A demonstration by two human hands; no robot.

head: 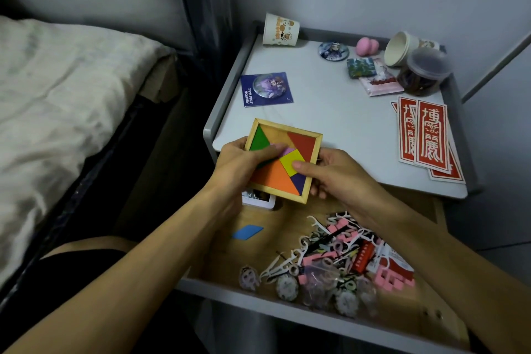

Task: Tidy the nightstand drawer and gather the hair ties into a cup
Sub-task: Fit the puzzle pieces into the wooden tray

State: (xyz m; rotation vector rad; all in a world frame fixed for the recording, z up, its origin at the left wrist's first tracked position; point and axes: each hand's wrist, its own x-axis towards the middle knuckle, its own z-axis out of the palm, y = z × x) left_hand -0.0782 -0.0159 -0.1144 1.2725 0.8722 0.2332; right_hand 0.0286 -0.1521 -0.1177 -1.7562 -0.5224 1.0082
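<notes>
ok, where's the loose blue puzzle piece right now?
Head view: the blue piece lies flat on the bare wooden floor of the open drawer, on its left side. It is nearer the camera than the tangram tray and left of the floss-pick pile.

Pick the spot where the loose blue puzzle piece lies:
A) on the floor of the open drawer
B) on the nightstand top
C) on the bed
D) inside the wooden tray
A: the blue piece lies flat on the wooden floor of the open drawer, below the tangram tray that the left hand and right hand hold.
</notes>
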